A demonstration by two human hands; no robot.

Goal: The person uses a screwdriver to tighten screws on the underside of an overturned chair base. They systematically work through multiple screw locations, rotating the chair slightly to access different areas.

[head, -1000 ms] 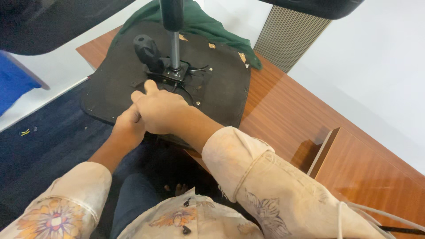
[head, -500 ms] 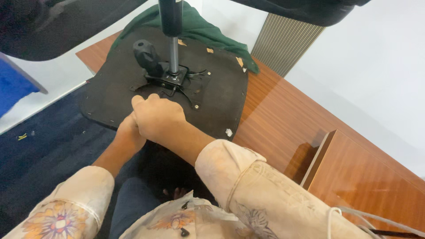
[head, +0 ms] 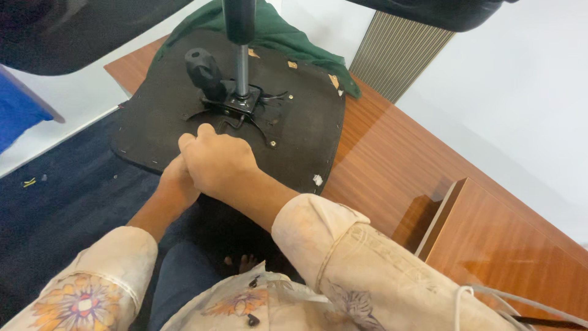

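Now both hands [head: 205,162] pressed on flat black seat underside [head: 306,122], metal mechanism [head: 236,104].

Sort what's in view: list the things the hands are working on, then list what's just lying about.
In hand:
left hand
right hand
upturned black chair seat base
its metal mechanism plate
black lever knob
chrome column

Lying about:
green cloth
wooden table
blue carpet
ribbed panel
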